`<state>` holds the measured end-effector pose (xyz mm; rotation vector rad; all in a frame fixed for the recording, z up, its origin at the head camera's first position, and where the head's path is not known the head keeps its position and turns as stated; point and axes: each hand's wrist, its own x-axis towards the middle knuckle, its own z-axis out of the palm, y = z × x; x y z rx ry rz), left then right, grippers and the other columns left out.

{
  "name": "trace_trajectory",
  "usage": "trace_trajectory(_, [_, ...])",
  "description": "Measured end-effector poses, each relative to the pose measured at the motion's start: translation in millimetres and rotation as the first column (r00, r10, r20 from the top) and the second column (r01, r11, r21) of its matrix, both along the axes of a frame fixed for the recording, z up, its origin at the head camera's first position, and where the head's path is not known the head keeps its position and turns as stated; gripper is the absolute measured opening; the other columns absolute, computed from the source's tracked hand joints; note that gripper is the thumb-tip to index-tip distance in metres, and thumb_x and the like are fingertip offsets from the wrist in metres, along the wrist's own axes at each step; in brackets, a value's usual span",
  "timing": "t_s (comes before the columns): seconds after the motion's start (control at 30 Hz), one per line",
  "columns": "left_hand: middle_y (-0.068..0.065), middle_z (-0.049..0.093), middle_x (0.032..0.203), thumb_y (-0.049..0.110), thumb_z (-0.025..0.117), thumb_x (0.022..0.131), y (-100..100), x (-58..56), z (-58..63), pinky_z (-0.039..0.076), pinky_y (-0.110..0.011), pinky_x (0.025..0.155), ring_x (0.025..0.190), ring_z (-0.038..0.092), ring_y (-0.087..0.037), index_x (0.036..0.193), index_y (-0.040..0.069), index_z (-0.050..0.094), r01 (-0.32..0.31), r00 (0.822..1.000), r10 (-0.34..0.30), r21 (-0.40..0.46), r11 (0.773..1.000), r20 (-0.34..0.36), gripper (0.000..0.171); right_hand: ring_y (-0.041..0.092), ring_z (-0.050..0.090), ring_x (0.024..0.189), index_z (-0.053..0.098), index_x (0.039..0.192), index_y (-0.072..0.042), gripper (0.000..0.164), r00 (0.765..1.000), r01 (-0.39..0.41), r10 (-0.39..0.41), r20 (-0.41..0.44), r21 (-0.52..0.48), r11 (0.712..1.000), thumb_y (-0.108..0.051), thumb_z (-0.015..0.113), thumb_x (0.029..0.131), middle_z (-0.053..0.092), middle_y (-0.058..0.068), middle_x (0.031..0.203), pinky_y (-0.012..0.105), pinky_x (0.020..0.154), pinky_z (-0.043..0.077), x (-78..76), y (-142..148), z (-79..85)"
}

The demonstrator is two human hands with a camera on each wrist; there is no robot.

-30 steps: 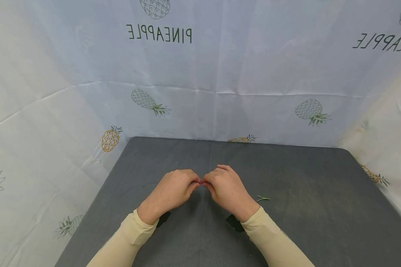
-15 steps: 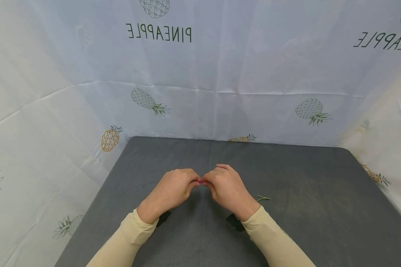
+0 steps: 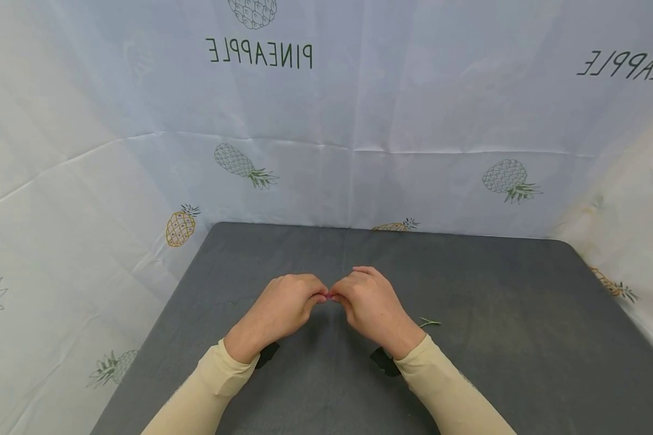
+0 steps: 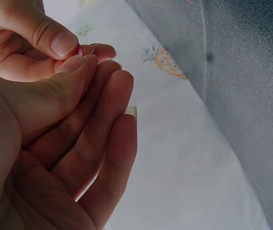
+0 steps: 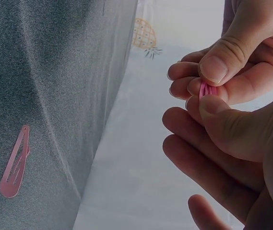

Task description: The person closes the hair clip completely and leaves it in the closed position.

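Note:
Over the middle of the table, my left hand (image 3: 285, 305) and right hand (image 3: 372, 305) meet at the fingertips. Between them is a small pink hair clip (image 5: 207, 89), each hand pinching one end with thumb and index finger. Only a short middle stretch of its slim bars shows in the right wrist view; the fingers cover the rest. From the left wrist view, just a sliver of the pink clip (image 4: 80, 50) peeks out between the thumbs. A second pink snap hair clip (image 5: 15, 163) lies on the grey cloth in the right wrist view.
Beside the right wrist, a thin green forked thing (image 3: 430, 322) lies on the dark grey table (image 3: 495, 290). White cloth (image 3: 413, 109) printed with pineapples stands behind the table and along both sides.

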<state>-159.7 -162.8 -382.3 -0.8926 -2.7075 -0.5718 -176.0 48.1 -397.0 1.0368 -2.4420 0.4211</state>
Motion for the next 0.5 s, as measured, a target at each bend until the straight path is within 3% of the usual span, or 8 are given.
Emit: trace_trajectory(0.5, [0.004,0.078,0.093,0.012,0.079,0.098,-1.8,-1.4,2.6,0.057,-0.026,0.071,0.075,0.067,-0.007,0.1,0.012,0.083,0.019,1.0,-0.019,0.004,1.0,0.013,0.004,0.011,0.076,0.082,0.084,0.093,-0.017,0.009,1.0,-0.031,0.031,0.0,-0.011,0.999,-0.01,0.088,0.09,0.08,-0.006,0.086,0.05,0.11,0.056,-1.2,0.8,-0.1])
